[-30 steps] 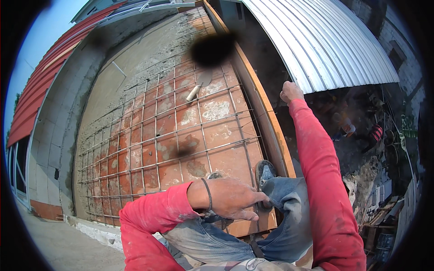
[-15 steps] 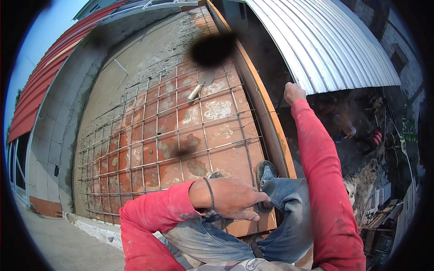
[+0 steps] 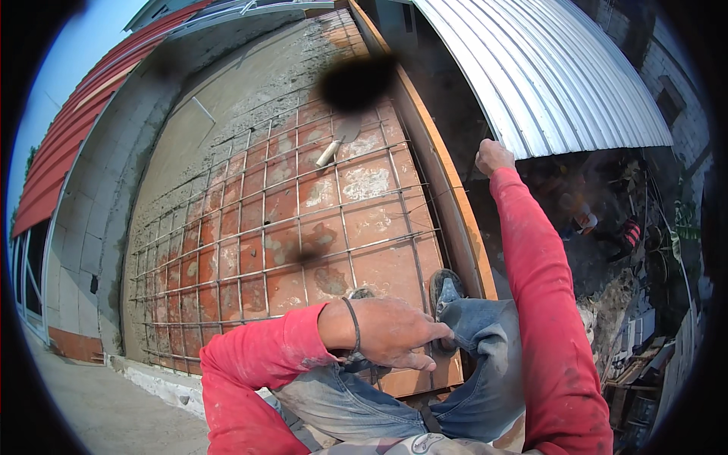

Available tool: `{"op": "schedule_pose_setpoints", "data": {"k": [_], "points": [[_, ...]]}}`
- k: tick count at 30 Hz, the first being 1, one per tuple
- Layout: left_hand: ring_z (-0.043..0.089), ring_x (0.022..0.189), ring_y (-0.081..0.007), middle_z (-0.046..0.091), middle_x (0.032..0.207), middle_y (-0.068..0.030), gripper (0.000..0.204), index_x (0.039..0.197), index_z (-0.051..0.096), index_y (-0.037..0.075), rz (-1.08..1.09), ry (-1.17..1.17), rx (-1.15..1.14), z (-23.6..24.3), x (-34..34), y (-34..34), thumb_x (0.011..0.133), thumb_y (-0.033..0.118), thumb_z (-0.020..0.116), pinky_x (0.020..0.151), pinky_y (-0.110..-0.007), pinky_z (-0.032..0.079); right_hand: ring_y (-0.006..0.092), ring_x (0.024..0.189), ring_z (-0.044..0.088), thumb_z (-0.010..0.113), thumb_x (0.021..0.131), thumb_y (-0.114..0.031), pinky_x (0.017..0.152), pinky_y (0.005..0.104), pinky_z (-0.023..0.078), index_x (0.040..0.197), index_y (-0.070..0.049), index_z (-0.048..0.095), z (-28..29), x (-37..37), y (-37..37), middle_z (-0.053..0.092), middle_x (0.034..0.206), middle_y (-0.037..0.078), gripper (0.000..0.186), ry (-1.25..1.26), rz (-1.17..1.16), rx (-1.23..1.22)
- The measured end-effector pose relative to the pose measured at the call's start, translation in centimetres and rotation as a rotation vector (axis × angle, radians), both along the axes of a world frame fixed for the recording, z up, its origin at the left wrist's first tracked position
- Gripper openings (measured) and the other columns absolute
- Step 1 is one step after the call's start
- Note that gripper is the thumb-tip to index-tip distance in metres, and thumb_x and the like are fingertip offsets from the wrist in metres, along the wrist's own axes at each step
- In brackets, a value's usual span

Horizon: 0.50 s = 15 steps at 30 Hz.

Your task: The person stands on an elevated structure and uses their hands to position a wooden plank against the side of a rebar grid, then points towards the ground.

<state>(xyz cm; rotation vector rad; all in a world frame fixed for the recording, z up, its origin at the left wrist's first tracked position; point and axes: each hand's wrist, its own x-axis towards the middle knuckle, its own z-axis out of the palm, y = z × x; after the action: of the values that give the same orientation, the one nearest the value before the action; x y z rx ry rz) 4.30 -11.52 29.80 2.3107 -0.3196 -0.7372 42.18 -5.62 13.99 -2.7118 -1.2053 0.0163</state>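
My left hand hangs in front of my bent knees, its fingers loosely apart and with nothing visible in it. A dark band circles that wrist. My right arm stretches far out to the right. At its end my right hand is closed beside the lower corner of the corrugated metal roof; whatever its fingers hold is hidden. Beyond my feet, a trowel with a pale handle and grey blade lies on the rebar grid, out of reach of both hands.
Reddish formwork panels lie under the rebar, bordered on the right by a long wooden board. Wet concrete covers the far left part. Past the board is a drop, with a person and debris below. A block wall stands left.
My hands and arms stay where they were. Down below on the right, the person has shifted slightly.
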Motion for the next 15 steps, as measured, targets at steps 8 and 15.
{"op": "schedule_pose_setpoints", "data": {"k": [8, 15], "points": [[0.063, 0.097, -0.0468, 0.062, 0.115, -0.0255, 0.059, 0.141, 0.044, 0.003, 0.002, -0.005, -0.008, -0.4, -0.1, 0.0, 0.099, 0.044, 0.05, 0.084, -0.052, 0.051, 0.0369, 0.105, 0.068, 0.06, 0.083, -0.01, 0.089, 0.0454, 0.055, 0.102, -0.002, 0.073, 0.6, -0.4, -0.1, 0.07, 0.109, 0.022, 0.024, 0.016, -0.018, -0.063], [0.063, 0.097, -0.0468, 0.063, 0.112, -0.0264, 0.06, 0.141, 0.044, 0.002, 0.001, -0.033, -0.025, -0.3, -0.2, 0.1, 0.099, 0.044, 0.05, 0.084, -0.052, 0.051, 0.0367, 0.106, 0.068, 0.064, 0.083, -0.014, 0.09, 0.0455, 0.055, 0.104, -0.003, 0.073, 1.2, -1.0, -0.5, 0.07, 0.11, 0.022, 0.025, 0.037, -0.009, -0.092]]}}
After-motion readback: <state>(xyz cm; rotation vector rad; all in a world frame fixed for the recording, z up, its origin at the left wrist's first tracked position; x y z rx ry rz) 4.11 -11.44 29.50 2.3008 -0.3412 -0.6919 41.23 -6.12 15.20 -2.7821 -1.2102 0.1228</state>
